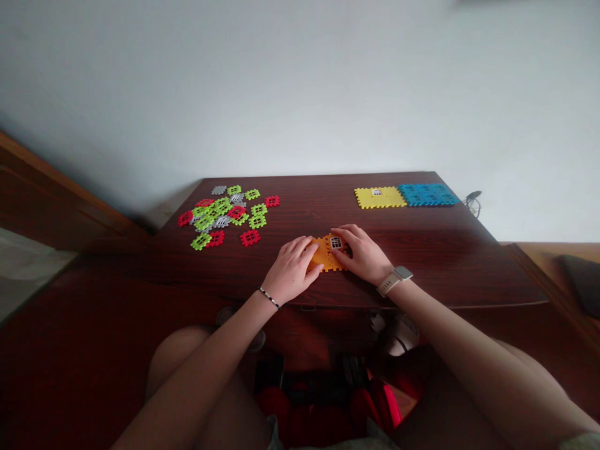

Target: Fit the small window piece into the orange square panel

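Note:
Orange interlocking building tiles (322, 254) lie on the table in front of me, with a pale grey window piece (336, 243) set near their right end. My left hand (293, 262) grips the left end of the orange tiles, fingers curled over the far side and thumb at the near side. On the right end, my right hand (365, 254) holds them between thumb and fingers, beside the window piece. Both hands cover the outer parts of the tiles, so their full extent is hidden.
A loose pile of green, red and grey window pieces (220, 208) lies at the table's left. At the back right, a yellow tile panel (380, 197) with a window touches a blue tile panel (429, 194). A cable (473, 199) hangs by the dark wooden table's (422, 244) right edge.

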Motion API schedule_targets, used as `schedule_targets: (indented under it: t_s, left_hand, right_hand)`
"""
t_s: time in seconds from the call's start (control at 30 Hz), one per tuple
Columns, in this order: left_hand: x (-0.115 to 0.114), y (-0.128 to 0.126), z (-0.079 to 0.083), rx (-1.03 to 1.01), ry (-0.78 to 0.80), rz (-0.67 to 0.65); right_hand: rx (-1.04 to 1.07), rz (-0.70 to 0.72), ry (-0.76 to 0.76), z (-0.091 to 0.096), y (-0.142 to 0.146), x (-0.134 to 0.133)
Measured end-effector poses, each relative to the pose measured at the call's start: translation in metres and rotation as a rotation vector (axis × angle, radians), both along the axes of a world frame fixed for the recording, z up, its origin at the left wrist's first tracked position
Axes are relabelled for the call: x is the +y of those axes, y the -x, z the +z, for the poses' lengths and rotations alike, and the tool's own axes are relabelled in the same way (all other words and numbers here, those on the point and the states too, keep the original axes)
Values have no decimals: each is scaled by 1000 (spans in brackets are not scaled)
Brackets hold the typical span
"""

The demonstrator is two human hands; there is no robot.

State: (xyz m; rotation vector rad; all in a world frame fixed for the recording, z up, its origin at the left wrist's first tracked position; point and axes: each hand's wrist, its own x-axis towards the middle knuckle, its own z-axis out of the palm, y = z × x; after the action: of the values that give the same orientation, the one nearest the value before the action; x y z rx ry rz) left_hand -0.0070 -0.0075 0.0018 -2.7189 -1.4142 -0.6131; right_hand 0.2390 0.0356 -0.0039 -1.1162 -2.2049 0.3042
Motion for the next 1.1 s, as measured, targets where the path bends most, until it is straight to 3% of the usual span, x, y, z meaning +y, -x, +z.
schedule_targets:
  t_s: [1.1]
  left_hand:
    - [-1, 0, 1, -10, 3, -2]
  right_hand:
    - [8, 48, 0, 5, -1, -2]
